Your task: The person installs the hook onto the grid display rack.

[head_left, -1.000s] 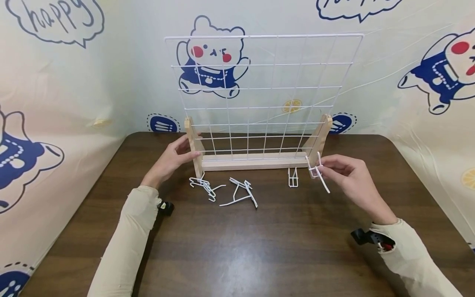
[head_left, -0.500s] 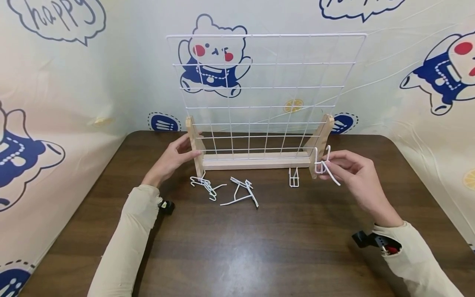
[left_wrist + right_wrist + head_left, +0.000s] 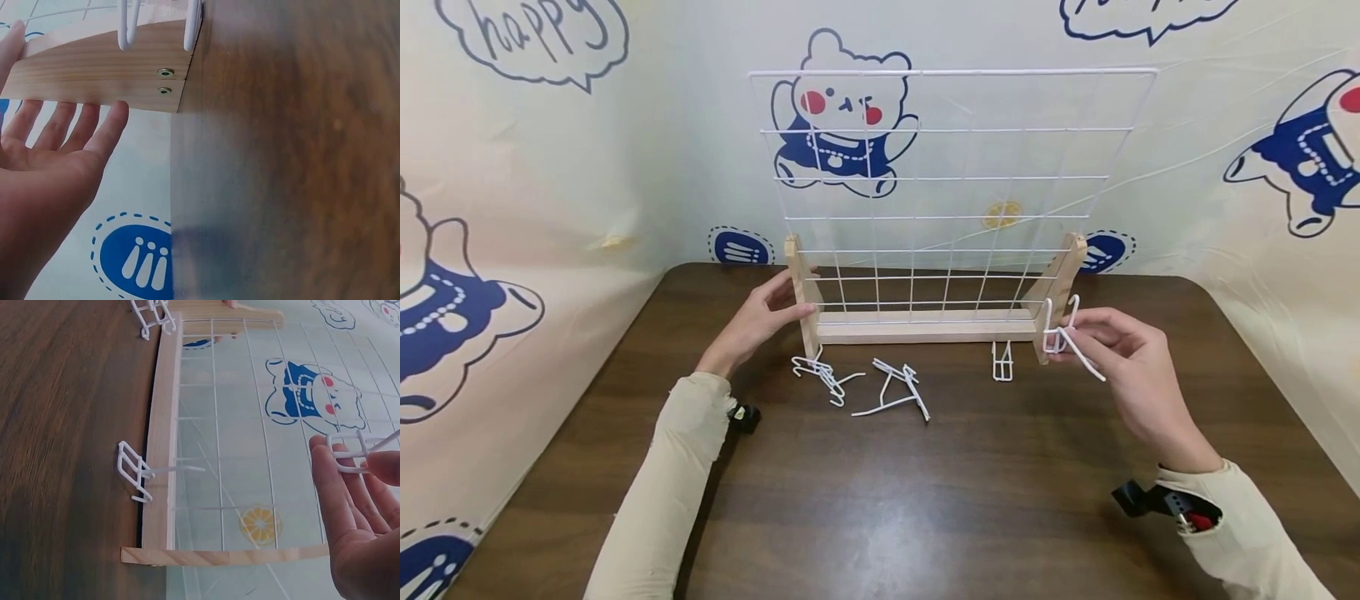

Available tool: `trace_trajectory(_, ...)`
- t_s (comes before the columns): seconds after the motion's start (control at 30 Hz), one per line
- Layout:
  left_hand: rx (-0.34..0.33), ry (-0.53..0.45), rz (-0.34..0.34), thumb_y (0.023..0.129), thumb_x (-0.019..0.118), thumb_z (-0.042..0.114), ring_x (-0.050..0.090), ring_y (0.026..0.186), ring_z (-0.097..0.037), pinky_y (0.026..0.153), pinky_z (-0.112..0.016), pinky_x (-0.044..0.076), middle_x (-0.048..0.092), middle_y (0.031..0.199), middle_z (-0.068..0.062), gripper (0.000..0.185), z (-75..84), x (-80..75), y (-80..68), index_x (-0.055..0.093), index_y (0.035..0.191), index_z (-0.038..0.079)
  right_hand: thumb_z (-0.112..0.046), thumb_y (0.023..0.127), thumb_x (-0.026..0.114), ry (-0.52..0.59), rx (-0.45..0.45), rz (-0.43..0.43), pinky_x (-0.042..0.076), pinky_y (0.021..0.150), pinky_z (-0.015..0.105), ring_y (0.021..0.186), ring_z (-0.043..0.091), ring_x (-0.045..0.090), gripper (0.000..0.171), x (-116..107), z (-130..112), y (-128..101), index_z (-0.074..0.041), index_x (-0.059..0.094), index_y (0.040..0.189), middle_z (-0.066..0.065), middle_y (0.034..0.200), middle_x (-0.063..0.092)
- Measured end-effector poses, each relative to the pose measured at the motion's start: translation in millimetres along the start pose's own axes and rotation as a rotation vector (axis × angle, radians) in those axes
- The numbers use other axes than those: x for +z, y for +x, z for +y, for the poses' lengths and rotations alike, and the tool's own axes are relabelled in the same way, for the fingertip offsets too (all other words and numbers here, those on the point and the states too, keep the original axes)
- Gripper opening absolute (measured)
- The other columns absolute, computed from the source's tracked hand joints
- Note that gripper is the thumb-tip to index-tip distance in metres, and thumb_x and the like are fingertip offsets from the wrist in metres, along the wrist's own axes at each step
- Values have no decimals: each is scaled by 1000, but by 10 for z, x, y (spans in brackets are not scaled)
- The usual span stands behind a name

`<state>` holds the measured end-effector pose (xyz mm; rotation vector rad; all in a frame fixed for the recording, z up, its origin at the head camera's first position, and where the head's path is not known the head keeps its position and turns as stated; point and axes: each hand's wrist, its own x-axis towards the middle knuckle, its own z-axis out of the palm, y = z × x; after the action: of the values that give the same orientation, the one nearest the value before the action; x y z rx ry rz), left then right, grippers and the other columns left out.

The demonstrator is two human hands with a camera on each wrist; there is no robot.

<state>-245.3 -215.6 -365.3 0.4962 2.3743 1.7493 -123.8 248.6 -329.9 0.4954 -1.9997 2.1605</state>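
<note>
The white wire hook [image 3: 1063,337] is pinched in the right hand [image 3: 1131,367], just right of the grid panel [image 3: 951,196], its long prong slanting down toward the wrist. The left hand [image 3: 760,321], fingers seemingly straight, braces the wooden foot [image 3: 805,304]; spare hooks [image 3: 861,385] lie on the table [image 3: 880,500].

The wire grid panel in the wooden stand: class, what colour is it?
White. The wire grid panel, upright in its pale wooden stand, shows best in the head view.
</note>
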Motion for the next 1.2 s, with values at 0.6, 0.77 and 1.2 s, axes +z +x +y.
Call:
trace_trajectory(0.6,27,9,20,94,70,21,40,138,-29,111,-58,33,41,154,-9,67,-240,-56,107,39,153,21,7,94,61,84,-31,16,58,77,37,85,27,74,26,40,-155,187,21,53,114,18,97,74)
trace_trajectory(0.77,23,-24,3,94,69,14,40,137,-32,109,-58,34,39,154,-19,67,-76,-20,40,37,153,12,12,93,59,164,-79,8,58,77,41,85,32,74,22,32,-252,274,22,53,112,23,97,73)
trace_trajectory(1.2,17,-78,-13,94,68,9,42,134,-33,107,-55,38,42,152,-16,67,-23,-4,17,37,153,10,15,91,60,318,-117,51,56,78,43,87,34,73,20,-18,-494,535,20,58,110,26,101,72)
